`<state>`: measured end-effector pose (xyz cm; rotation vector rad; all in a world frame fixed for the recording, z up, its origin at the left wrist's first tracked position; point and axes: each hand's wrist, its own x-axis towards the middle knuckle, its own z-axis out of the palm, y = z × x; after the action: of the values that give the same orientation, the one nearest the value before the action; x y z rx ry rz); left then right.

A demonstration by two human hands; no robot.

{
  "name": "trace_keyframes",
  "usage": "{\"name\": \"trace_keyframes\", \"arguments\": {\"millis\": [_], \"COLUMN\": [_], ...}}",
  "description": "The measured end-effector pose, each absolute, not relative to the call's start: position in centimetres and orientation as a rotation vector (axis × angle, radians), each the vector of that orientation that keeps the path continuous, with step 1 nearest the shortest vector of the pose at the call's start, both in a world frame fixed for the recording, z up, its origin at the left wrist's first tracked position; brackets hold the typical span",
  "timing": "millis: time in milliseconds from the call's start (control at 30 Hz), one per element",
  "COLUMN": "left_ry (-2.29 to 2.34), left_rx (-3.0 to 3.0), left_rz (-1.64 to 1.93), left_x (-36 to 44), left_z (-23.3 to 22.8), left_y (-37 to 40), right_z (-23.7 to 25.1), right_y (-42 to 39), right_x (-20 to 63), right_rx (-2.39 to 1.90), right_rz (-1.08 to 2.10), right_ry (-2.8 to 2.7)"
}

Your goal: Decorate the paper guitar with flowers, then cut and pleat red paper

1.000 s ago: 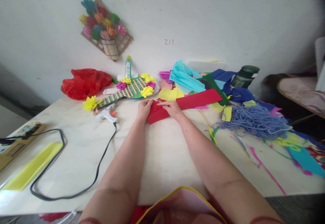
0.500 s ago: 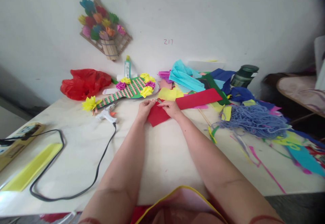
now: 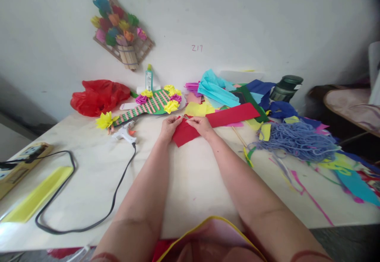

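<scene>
Both hands meet over a long strip of red paper (image 3: 233, 114) on the table. My left hand (image 3: 170, 128) pinches its left end between thumb and fingers. Close beside it, my right hand (image 3: 201, 125) is closed on the same red paper near its upper edge. A small greyish bit shows between the fingertips, too small to name. The near corner of the paper points down toward me, and the strip runs off to the right behind my right hand. Left of my hands lies a white glue gun (image 3: 126, 133) with a black cord.
A flower-decorated paper guitar (image 3: 154, 103) lies behind the glue gun, near a red plastic bag (image 3: 99, 97) and a glue bottle (image 3: 149, 78). To the right are blue yarn (image 3: 299, 141), coloured paper and a dark green jar (image 3: 285, 89). A power strip (image 3: 25, 163) sits at left.
My hands stay in nearly the same place on the red paper. The right hand's fingers have shifted very slightly; nothing else visibly moved.
</scene>
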<state>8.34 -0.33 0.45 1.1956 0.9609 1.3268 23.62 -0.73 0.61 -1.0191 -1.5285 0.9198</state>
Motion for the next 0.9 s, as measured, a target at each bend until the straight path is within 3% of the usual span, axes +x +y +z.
{"name": "trace_keyframes", "arguments": {"millis": [900], "left_ry": [0.928], "left_rx": [1.162], "left_rz": [1.325], "left_x": [8.14], "left_z": [0.53], "left_y": [-0.45], "right_z": [0.16], "right_y": [-0.47], "right_x": [23.86], "right_rx": [-1.108], "right_rz": [1.009], "right_ry": [-1.399]}}
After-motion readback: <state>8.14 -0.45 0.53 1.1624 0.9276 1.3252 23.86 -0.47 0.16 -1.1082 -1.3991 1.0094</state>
